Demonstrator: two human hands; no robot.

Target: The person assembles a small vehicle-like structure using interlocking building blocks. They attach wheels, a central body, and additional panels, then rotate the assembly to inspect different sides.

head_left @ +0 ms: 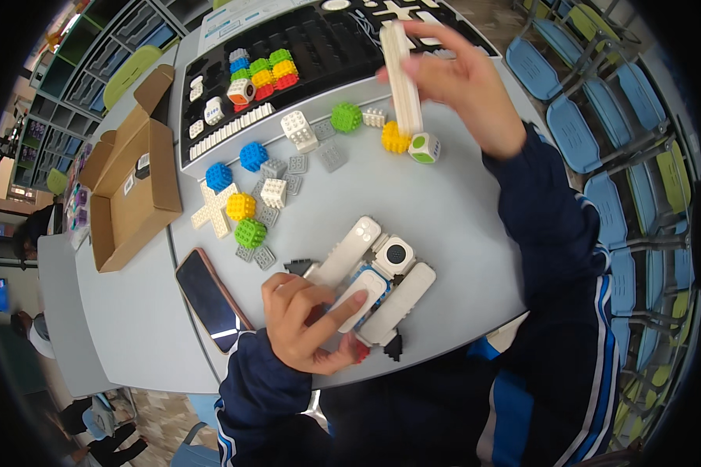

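My left hand [300, 319] grips the near left side of a block-built model [397, 296]. Its index finger lies along a short white bar on top. The model has long white side bars, a white cube with a round black speaker-like face, and some blue, black and red parts. Raised over the far right of the table, my right hand [467, 82] is closed on a long white bar [401, 82], slightly blurred and possibly several stacked together. Just below that bar sit a yellow studded block [396, 138] and a white cube with a green face [424, 148].
A black parts tray [311, 78] with coloured blocks spans the far side. Loose blue blocks [253, 156], grey plates [332, 156] and a white cross [214, 208] lie before it. Left are a phone [210, 300] and an open cardboard box [136, 206]. Blue chairs [572, 128] stand at right.
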